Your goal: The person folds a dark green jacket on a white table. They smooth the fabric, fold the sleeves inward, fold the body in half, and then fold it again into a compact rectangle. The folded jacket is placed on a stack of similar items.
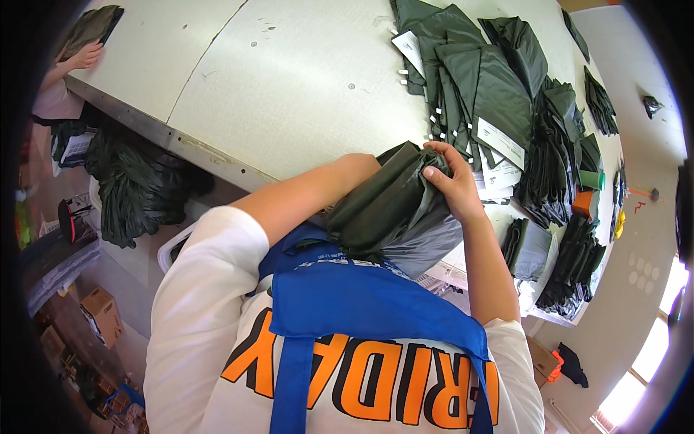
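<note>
A folded bundle of shiny dark green fabric (387,195) is held up in front of my apron, at the table's near edge. My right hand (454,184) closes on its upper right side, with the thumb over the near face and the fingers curled at the top. My left hand (363,166) reaches behind the bundle's upper left side, and its fingers are hidden there. Just beyond my right hand lie flat dark green fabric pieces (499,90) in overlapping piles, with small white tags along their edges. White printed cards (500,142) rest on and under them.
The pale table (289,79) has a metal edge. More dark fabric stacks (571,267), a green roll (592,179) and an orange item (583,203) stand at right. Another person's hand (87,55) touches dark fabric at far left. Below hangs a dark fabric heap (137,184).
</note>
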`<action>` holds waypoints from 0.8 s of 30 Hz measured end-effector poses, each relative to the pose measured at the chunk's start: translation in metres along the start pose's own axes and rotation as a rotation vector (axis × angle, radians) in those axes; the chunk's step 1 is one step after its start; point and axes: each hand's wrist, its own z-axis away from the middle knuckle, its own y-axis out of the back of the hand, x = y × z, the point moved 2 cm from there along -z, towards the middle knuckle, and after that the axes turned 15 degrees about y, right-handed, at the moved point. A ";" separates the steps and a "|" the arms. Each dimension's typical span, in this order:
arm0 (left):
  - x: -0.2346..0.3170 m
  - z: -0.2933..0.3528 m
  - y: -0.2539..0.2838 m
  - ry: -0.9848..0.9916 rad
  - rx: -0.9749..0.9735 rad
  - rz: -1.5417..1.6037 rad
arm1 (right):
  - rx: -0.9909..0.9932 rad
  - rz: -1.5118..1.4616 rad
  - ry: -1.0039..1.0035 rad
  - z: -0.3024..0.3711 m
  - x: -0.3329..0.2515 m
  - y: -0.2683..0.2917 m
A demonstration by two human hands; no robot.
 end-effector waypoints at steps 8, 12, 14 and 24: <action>-0.025 0.009 -0.036 0.042 0.084 1.158 | -0.075 -0.131 -0.071 -0.006 0.008 0.017; -0.026 0.006 -0.043 -0.015 0.183 1.380 | -0.021 -0.037 -0.036 -0.013 0.000 0.007; -0.021 0.017 -0.030 0.016 0.442 1.066 | 0.003 0.092 0.035 -0.013 0.006 0.004; -0.021 0.013 -0.002 -0.104 0.952 0.585 | -0.131 1.034 0.546 -0.015 0.010 -0.040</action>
